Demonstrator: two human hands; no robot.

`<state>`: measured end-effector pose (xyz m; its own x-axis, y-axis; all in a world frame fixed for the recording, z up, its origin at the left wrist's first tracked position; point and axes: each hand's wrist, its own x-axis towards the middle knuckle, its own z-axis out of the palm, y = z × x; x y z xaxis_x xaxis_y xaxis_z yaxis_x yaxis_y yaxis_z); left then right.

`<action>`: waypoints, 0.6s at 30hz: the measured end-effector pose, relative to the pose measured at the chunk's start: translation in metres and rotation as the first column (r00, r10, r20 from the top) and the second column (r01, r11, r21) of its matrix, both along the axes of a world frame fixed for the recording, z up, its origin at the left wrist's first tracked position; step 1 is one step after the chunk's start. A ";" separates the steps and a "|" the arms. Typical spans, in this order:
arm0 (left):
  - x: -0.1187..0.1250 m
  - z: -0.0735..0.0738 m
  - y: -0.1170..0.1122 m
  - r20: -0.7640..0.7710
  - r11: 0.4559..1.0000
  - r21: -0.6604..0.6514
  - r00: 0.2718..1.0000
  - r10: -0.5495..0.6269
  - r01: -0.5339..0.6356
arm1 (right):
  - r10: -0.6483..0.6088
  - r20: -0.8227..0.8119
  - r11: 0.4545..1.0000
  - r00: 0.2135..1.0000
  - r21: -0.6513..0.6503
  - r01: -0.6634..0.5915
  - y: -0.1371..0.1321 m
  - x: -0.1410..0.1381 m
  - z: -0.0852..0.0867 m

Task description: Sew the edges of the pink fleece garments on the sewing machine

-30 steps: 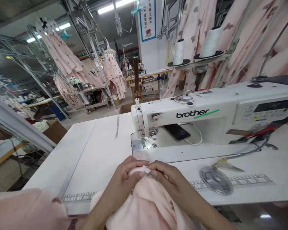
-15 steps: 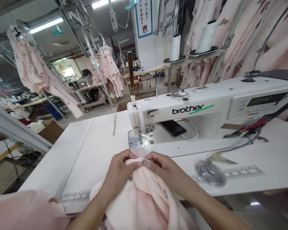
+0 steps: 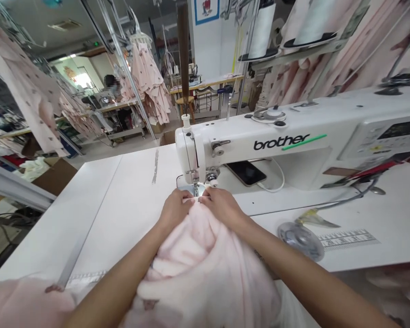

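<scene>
The cloth (image 3: 205, 255) under the hands is soft pink with small brown spots. The sewing machine (image 3: 294, 146) is white — black letters and a green line on its side. The table (image 3: 123, 205) is white too. The phone (image 3: 246, 172) is black. Hanging clothes (image 3: 146, 86) are pink — brown dots.

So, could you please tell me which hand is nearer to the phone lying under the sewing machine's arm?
Right. The right hand grips the pink fabric just below-left of the phone; the left hand holds the fabric farther left, beyond the needle.
</scene>
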<state>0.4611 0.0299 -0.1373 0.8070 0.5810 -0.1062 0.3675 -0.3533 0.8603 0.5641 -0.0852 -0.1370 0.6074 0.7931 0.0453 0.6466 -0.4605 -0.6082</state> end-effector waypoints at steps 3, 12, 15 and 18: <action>0.011 -0.004 0.008 -0.071 0.997 0.082 0.997 -0.001 0.007 | -0.021 0.065 0.993 0.998 -0.116 0.028 0.009 0.005 -0.002; 0.024 -0.003 0.008 -0.181 0.986 0.160 0.983 -0.007 0.036 | -0.016 0.185 0.973 0.983 -0.222 0.057 0.013 0.014 -0.006; 0.025 0.000 0.003 -0.194 0.980 0.199 0.981 0.029 0.010 | -0.016 0.229 0.972 0.973 -0.224 0.069 0.013 0.013 -0.007; 0.026 0.000 0.002 -0.200 0.974 0.227 0.978 0.063 -0.016 | -0.014 0.278 0.968 0.961 -0.235 0.082 0.013 0.011 -0.009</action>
